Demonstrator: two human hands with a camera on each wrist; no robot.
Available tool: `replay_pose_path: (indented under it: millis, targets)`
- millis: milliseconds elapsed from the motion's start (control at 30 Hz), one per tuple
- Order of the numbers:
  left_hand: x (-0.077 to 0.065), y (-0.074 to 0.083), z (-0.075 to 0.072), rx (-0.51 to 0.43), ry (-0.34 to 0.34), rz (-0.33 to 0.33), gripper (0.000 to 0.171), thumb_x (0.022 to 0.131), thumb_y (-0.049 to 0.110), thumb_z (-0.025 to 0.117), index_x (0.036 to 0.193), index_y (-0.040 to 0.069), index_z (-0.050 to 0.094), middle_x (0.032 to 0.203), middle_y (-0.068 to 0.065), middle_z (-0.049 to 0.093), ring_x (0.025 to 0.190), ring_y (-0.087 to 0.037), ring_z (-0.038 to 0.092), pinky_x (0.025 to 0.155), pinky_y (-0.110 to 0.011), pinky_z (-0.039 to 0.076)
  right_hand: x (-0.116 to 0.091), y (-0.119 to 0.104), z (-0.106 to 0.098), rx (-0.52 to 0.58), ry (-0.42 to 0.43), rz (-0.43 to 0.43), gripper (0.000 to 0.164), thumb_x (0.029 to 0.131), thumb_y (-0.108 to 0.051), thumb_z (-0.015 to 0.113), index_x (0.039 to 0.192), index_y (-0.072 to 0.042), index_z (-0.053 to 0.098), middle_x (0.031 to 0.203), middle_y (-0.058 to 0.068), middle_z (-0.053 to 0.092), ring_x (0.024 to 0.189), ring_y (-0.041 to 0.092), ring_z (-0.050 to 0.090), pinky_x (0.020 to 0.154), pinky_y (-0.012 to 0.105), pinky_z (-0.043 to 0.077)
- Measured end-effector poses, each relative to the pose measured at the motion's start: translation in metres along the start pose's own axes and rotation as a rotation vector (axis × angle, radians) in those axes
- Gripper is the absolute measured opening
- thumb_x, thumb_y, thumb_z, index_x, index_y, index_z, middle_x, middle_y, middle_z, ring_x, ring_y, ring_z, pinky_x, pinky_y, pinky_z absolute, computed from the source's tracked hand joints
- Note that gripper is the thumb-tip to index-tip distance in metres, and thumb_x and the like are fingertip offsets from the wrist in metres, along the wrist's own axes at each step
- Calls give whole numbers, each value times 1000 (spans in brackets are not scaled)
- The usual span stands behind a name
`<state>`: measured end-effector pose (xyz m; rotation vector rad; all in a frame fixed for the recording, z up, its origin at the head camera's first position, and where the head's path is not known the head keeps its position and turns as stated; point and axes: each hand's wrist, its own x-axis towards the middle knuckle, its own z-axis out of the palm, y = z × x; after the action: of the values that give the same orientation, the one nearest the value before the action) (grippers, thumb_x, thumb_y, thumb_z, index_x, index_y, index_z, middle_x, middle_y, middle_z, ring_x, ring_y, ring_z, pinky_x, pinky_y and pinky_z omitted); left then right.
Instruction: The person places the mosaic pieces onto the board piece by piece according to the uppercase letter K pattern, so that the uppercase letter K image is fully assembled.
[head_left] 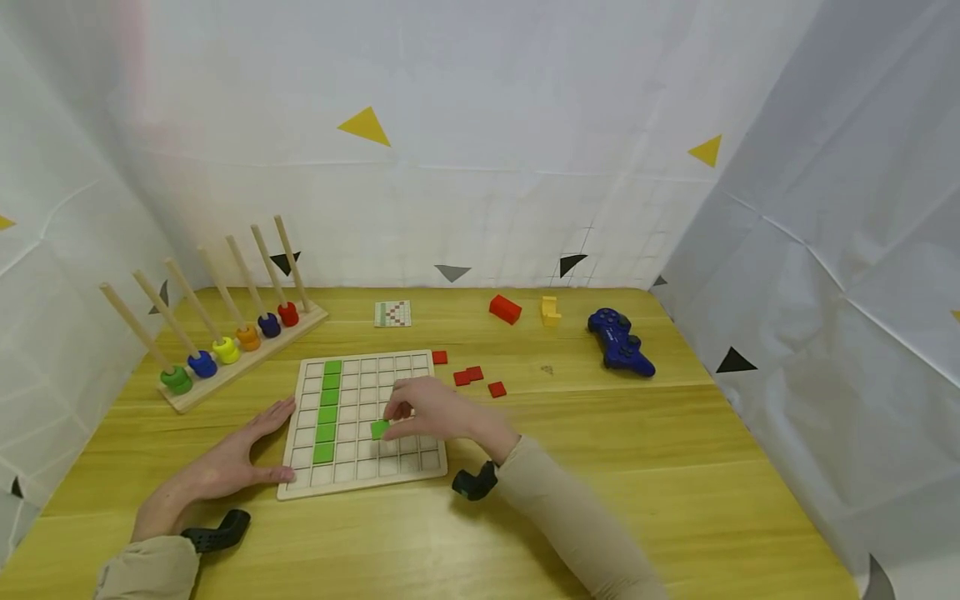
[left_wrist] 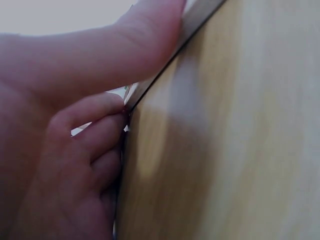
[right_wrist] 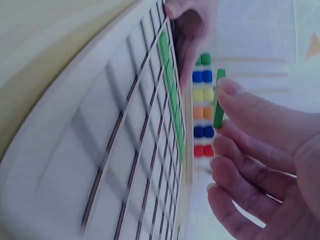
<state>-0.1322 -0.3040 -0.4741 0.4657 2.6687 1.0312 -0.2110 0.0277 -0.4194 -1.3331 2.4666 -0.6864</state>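
Note:
A white grid board (head_left: 315, 487) lies on the wooden table, with a column of green square tiles (head_left: 326, 415) set in its left part. Above the middle of the grid, my right hand (head_left: 438, 410) pinches one green tile (right_wrist: 219, 100) between thumb and index finger; the right wrist view shows it held edge-on, apart from the board. My left hand (head_left: 225, 462) rests on the table at the board's left side, thumb and fingertips touching its edge. In the left wrist view that thumb (left_wrist: 100, 55) lies along the board's rim.
Several red tiles (head_left: 497, 389) lie right of the board. Behind it are a small pattern card (head_left: 392, 313), a red block (head_left: 506, 309) and a yellow block (head_left: 551, 312). A peg rack with coloured beads (head_left: 247, 337) stands left; a blue game controller (head_left: 619, 342) lies right.

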Motion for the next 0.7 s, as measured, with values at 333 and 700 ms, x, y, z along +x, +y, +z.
replay_pose_path:
  millis: [333,700]
  targets:
    - [0,1,-1,-5,-3,-1,103,82,45,79,160,9,22,165,-26,13,146,-57,10,108,-77,15,46,-37,27,-75,-49,-11,29,88,-38,77,102,-13,76,91,-11,63,79,-4,56,71,6,43]
    - [0,-2,-1,-12,-2,10,103,82,44,79,160,10,22,165,-24,13,147,-56,10,108,-76,16,53,-47,59,-132,-143,12,22,89,-42,75,98,-22,72,90,-18,61,78,-7,54,69,6,42]
